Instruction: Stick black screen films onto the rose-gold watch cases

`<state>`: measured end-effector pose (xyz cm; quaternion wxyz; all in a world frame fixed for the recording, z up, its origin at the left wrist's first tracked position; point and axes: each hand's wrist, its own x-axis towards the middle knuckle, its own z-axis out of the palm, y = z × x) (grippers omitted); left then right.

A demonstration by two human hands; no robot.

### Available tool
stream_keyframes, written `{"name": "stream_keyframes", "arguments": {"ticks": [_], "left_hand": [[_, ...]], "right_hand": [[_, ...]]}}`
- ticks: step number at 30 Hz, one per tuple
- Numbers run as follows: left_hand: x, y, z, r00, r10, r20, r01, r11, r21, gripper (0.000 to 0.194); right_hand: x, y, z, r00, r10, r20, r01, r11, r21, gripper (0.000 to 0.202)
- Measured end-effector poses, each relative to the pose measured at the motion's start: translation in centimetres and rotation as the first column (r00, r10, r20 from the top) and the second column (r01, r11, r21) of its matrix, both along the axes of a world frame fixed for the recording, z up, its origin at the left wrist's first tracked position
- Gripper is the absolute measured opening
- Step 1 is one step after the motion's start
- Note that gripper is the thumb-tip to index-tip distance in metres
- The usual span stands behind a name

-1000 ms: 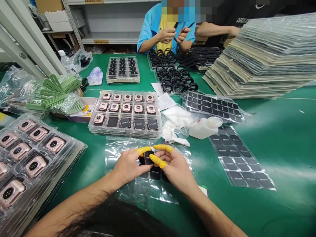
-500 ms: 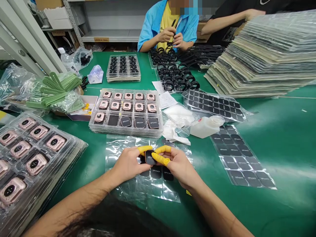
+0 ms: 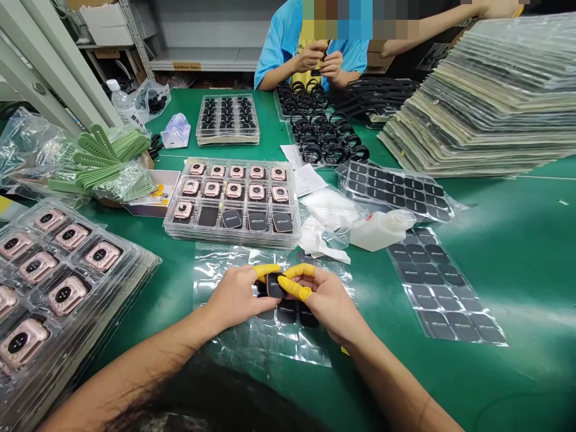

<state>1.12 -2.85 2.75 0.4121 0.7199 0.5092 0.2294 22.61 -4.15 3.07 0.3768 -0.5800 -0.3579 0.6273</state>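
Note:
Between my two hands is a smartwatch case [image 3: 274,285] with a dark, lettered front facing up. My left hand [image 3: 240,294], a yellow finger cot on its index finger, grips the case from the left. My right hand [image 3: 321,294] wears yellow cots on thumb and forefinger, and both press on the case's right side and front. Beneath them lies a clear sheet of black screen films [image 3: 287,312]. Just beyond is a clear tray [image 3: 225,238] of pink watch cases, most with backs up, several in the front row with dark fronts up.
Another stack of watch trays [image 3: 112,294] stands at left, by green straps [image 3: 108,159]. A white bottle [image 3: 380,231] lies on its side near film sheets [image 3: 438,282]. A tall stack of trays [image 3: 490,102] leans at right. Across the table a person in blue [image 3: 274,57] handles a black strap.
The view has shifted slightly. Both my hands keep hold of the watch case, with the right fingers still on its front. A co-worker's arm at the back right has moved further right.

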Motion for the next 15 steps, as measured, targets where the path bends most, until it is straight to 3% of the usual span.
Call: {"name": "stream_keyframes", "arguments": {"ticks": [9,12,15], "left_hand": [[-0.1,0.0,0.1,1.0,-0.008,-0.024,0.008,1.0,0.004,0.042],[-0.1,0.0,0.1,0.999,-0.043,-0.029,0.045,0.998,0.049,0.044],[-0.1,0.1,0.0,0.996,-0.069,-0.059,0.074,0.993,0.093,0.043]], "right_hand": [[0.0,-0.3,0.4,0.999,-0.009,0.037,0.006,0.997,0.077,0.078],[-0.2,-0.2,-0.1,0.999,0.047,0.016,-0.048,0.996,0.072,0.082],[-0.4,-0.1,-0.9,1.0,0.023,0.004,-0.023,0.995,0.094,0.073]]}}
